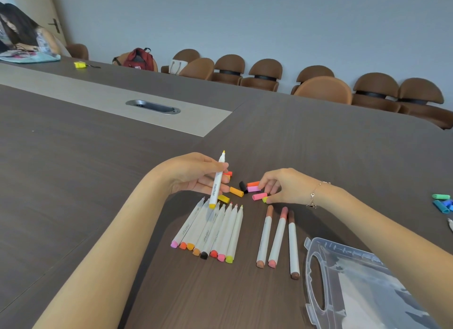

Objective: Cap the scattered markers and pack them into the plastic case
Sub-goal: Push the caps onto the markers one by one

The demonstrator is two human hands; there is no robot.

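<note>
My left hand (196, 174) pinches an uncapped yellow marker (217, 180), tip up, above the dark table. My right hand (282, 185) reaches into a small pile of loose caps (247, 190) and pinches a yellow-green cap (265, 199) against the table. Several uncapped white markers (210, 230) lie side by side below my left hand. Three capped brownish and pink markers (278, 238) lie to their right. The clear plastic case (355, 282) lies open at the lower right.
More caps in green and blue (442, 202) lie at the right edge of the table. A cable port (153, 106) is set in the table's pale strip. Brown chairs line the far wall; a person sits at the far left.
</note>
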